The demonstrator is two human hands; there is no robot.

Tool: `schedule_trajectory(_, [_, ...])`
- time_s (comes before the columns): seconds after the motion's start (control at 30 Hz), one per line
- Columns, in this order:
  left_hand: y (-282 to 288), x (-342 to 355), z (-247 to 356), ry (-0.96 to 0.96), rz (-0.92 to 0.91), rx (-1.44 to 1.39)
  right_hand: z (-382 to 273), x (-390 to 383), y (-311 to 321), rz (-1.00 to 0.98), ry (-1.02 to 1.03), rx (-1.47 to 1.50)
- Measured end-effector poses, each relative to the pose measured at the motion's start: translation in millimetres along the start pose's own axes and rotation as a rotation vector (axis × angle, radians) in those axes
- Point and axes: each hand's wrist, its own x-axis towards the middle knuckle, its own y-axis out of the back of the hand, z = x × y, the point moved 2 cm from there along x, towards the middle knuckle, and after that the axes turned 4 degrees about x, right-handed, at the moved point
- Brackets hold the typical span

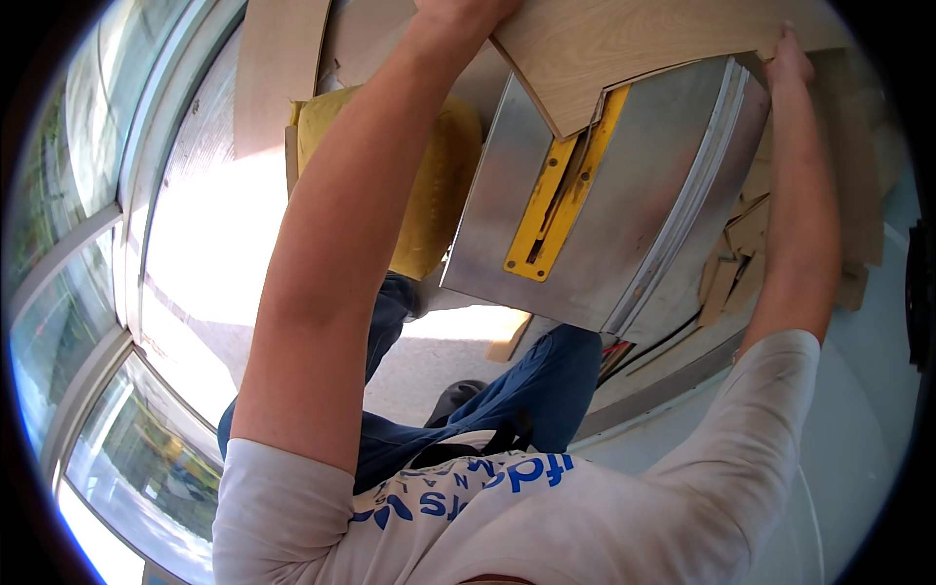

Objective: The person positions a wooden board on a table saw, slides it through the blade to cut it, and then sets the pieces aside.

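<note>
A wide light-brown wooden plank (634, 44) lies across the far part of a table saw's grey metal top (653, 166). One pointed corner of it reaches over the yellow insert plate (546, 229), where a thin strip of the blade shows at the cut edge. My right hand (790, 64) grips the plank's near edge at the far right, one finger stretched along its face. At the far left end of the plank is my left hand (466, 8), cut off by the upper rim, its fingers out of sight.
Wood offcuts (746, 239) are heaped right of the saw. A yellow rounded object (444, 185) stands to its left, behind my left forearm. Another board (278, 68) lies far left. Large windows (107, 234) line the left side, and a wood block (509, 334) sits on the floor.
</note>
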Motion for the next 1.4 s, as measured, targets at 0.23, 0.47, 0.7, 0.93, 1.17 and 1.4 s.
schedule_trajectory(0.23, [-3.9, -3.6, 1.6, -0.003, -0.011, 0.046, 4.6, 8.5, 12.1, -0.061, 0.023, -0.007])
schedule_trajectory(0.47, [0.4, -8.2, -2.1, -0.011, -0.019, 0.046, 2.8, -0.2, 10.6, -0.039, 0.014, -0.058])
schedule_trajectory(0.7, [-3.7, -10.7, -4.6, -0.047, 0.002, 0.03, 8.8, 14.3, 22.3, -0.08, 0.023, -0.049])
schedule_trajectory(0.93, [-0.3, -6.9, 4.0, 0.014, -0.045, 0.002, 4.8, 12.9, 19.3, -0.046, 0.047, -0.079])
schedule_trajectory(1.17, [-8.8, 9.1, 2.1, -0.016, -0.044, -0.006, 2.3, 6.8, 8.4, -0.052, 0.036, -0.016])
schedule_trajectory(1.4, [-10.1, 6.5, 5.1, -0.037, -0.023, 0.003, 5.1, 18.4, 22.7, -0.084, 0.048, -0.036])
